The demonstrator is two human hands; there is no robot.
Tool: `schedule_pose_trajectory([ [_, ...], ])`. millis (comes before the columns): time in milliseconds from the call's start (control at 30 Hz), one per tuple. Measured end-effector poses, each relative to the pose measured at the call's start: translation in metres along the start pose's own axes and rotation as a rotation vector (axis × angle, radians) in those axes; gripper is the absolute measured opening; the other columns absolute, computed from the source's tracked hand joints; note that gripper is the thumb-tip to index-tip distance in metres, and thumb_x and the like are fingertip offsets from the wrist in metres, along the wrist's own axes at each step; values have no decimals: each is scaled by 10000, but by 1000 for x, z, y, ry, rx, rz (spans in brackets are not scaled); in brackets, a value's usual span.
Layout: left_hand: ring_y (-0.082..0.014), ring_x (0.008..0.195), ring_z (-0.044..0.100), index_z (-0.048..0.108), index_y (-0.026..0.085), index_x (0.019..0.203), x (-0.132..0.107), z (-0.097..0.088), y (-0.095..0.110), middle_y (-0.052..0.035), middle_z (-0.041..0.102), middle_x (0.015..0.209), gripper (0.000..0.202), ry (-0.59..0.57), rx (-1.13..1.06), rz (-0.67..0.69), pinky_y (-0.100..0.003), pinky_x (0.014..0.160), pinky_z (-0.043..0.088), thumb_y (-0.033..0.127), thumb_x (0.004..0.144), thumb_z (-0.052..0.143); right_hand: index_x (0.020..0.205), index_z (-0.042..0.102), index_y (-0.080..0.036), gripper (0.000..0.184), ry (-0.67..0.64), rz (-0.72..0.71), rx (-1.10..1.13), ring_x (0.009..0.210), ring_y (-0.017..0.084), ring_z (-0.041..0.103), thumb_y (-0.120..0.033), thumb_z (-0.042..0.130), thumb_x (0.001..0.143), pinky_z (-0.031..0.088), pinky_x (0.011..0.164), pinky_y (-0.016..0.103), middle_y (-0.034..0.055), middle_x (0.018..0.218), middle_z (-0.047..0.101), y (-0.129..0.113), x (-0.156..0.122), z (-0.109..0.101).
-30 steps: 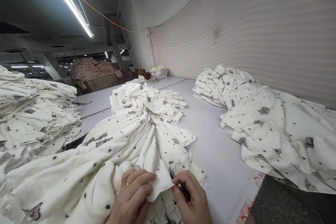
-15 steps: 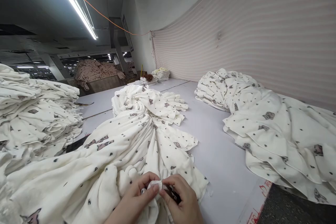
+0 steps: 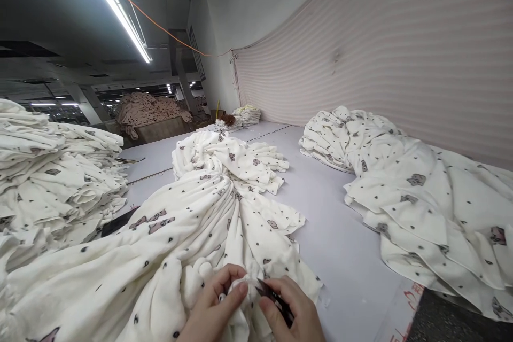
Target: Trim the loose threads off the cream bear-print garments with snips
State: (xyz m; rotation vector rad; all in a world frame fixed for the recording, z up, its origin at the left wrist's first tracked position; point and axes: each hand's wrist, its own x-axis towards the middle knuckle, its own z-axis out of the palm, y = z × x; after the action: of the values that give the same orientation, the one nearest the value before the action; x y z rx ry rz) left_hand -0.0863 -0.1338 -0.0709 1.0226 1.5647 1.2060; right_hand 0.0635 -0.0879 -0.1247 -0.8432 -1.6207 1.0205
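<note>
At the bottom centre, my left hand (image 3: 220,302) pinches a gathered edge of white printed fabric (image 3: 204,206) between thumb and fingers. Close beside it on the right, my right hand (image 3: 294,310) is closed around small dark thread snips (image 3: 276,295). Their pointed tip lies at the pinched edge, and the fingers cover most of the body. The fabric carries grey-pink animal figures and small dark marks. It fans out in folds from a bunched middle across the table.
More of this white fabric is heaped in a pile (image 3: 84,171) on the left and another pile (image 3: 417,187) on the right. The pale table (image 3: 340,246) ends near a dark floor at lower right. A striped cloth (image 3: 360,48) hangs behind. Folded stacks (image 3: 246,115) stand far back.
My right hand has moved slightly right, away from my left hand. The snips' pointed tip now shows between the hands. My left hand still pinches the fabric.
</note>
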Motion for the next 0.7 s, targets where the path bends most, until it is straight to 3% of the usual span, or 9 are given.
schedule_pose_trajectory([
  [367,-222,840,515,651,223,877,3,4,-4,-3,606,822,263,-30,206,53,-293,762,394,462,769,624,829,731,-229,173,49,6,3,675,164,651,-346,604,840,469,619,210,16,714,691,8,2,5],
  [500,-219,817,516,656,227,873,7,7,-6,3,595,789,283,-42,176,55,-294,760,392,480,747,639,779,730,-204,251,35,105,51,623,169,640,-405,594,842,468,564,217,26,674,675,14,1,4],
  [700,-207,813,508,637,232,879,9,11,-3,14,586,796,283,-42,95,14,-295,768,394,484,750,647,833,720,-206,244,26,94,74,695,183,653,-407,581,838,483,619,226,37,738,686,13,1,-1],
])
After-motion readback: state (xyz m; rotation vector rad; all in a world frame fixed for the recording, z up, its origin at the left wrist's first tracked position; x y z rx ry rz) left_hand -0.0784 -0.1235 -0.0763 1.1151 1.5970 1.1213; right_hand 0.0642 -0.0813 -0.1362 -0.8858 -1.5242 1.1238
